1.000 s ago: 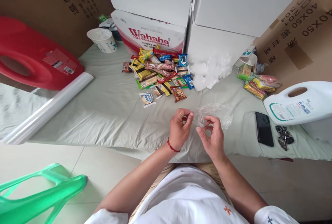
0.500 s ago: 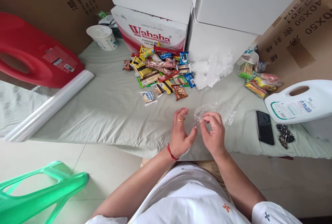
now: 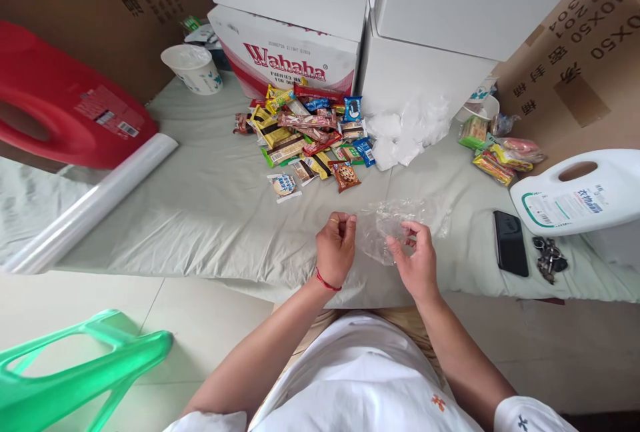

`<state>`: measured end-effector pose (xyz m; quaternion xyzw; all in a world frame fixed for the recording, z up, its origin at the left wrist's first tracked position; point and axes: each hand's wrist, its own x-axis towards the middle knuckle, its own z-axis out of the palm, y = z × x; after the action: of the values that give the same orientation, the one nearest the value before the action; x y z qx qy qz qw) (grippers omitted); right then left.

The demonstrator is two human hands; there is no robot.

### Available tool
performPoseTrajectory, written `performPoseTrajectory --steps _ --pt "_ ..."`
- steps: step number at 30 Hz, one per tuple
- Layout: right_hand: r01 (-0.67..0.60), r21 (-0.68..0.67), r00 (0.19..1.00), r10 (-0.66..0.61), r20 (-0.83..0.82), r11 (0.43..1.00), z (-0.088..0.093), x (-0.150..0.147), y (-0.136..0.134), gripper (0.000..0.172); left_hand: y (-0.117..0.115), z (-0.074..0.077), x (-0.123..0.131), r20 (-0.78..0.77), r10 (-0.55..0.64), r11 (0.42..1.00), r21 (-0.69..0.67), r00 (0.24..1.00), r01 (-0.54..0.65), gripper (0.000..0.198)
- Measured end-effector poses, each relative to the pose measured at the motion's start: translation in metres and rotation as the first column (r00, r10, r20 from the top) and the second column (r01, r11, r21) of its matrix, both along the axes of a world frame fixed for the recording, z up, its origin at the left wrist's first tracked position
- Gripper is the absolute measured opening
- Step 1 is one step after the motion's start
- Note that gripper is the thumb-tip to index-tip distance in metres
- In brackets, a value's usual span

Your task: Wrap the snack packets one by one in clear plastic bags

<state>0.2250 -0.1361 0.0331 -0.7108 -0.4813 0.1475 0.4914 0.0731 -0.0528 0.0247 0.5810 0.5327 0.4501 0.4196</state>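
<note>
A clear plastic bag (image 3: 383, 235) stretches between my hands, low over the cloth-covered surface. My left hand (image 3: 336, 245), with a ring and a red cord bracelet, pinches the bag's left edge between thumb and fingers. My right hand (image 3: 416, 259) is at the bag's other side, thumb and fingers apart in a curved shape, touching or very close to the film. Beyond them lies a heap of wrapped snacks (image 3: 307, 129). A white-and-blue packet (image 3: 284, 187) and a brown cookie packet (image 3: 344, 176) are nearest my hands. Crumpled clear bags (image 3: 400, 135) lie right of the heap.
On the left are a red jug (image 3: 65, 105), a roll of plastic film (image 3: 95, 202) and a paper cup (image 3: 193, 69). Boxes stand behind, including a Wahaha carton (image 3: 290, 59). At right are a white detergent bottle (image 3: 580, 192), a phone (image 3: 511, 243) and keys (image 3: 550, 259). A green stool (image 3: 85, 365) stands lower left.
My left hand has closed from an open shape onto the bag's edge and moved slightly left. My right hand's pinch has loosened, and the bag is spread wider between the hands.
</note>
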Motion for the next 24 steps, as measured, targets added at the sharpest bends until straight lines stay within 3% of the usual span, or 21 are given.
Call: performPoseTrajectory --steps 2,3,6,8,12,15,17,20,22,24 --pt "0.007 0.006 1.000 -0.007 0.029 1.000 0.004 -0.001 0.004 0.062 -0.007 0.000 0.002 -0.015 -0.022 0.998 0.063 1.000 0.023 0.030" --pt "0.003 0.011 0.999 -0.003 0.036 1.000 0.008 -0.002 0.006 0.064 -0.010 0.000 0.003 -0.018 -0.031 0.995 0.097 0.999 0.033 0.030" --pt "-0.004 -0.004 1.000 0.004 -0.020 1.000 0.020 -0.003 0.016 0.036 -0.011 0.001 0.005 0.001 -0.008 0.991 0.132 1.000 0.007 0.030" --pt "0.031 -0.004 0.986 -0.031 -0.162 1.000 0.025 -0.001 0.020 0.026 -0.006 -0.001 0.000 0.063 0.056 0.997 0.052 0.996 -0.059 0.030" --pt "0.075 0.066 0.833 -0.026 -0.552 0.995 0.022 -0.001 0.011 0.026 0.007 -0.011 -0.024 0.213 0.171 0.962 -0.246 0.962 -0.117 0.030" --pt "0.014 0.060 0.684 0.034 -0.728 0.998 0.009 -0.009 -0.010 0.025 0.009 -0.017 -0.051 0.172 0.134 0.944 -0.322 0.976 -0.073 0.024" --pt "-0.035 0.015 0.643 0.034 -0.765 0.999 -0.001 -0.014 -0.027 0.024 0.007 -0.018 -0.067 0.094 0.071 0.945 -0.325 0.993 -0.037 0.020" --pt "-0.064 -0.013 0.650 0.032 -0.760 0.998 -0.013 -0.017 -0.044 0.022 0.004 -0.006 -0.085 -0.073 0.031 0.979 -0.199 0.997 -0.045 0.027" --pt "-0.072 -0.006 0.661 0.043 -0.749 0.997 -0.017 -0.016 -0.049 0.020 0.001 0.012 -0.088 -0.185 0.046 0.999 0.008 0.982 -0.046 0.039" --pt "-0.102 0.006 0.671 0.073 -0.738 0.995 -0.017 -0.015 -0.048 0.018 -0.003 0.036 -0.084 -0.286 0.041 0.969 0.247 0.957 0.033 0.044"
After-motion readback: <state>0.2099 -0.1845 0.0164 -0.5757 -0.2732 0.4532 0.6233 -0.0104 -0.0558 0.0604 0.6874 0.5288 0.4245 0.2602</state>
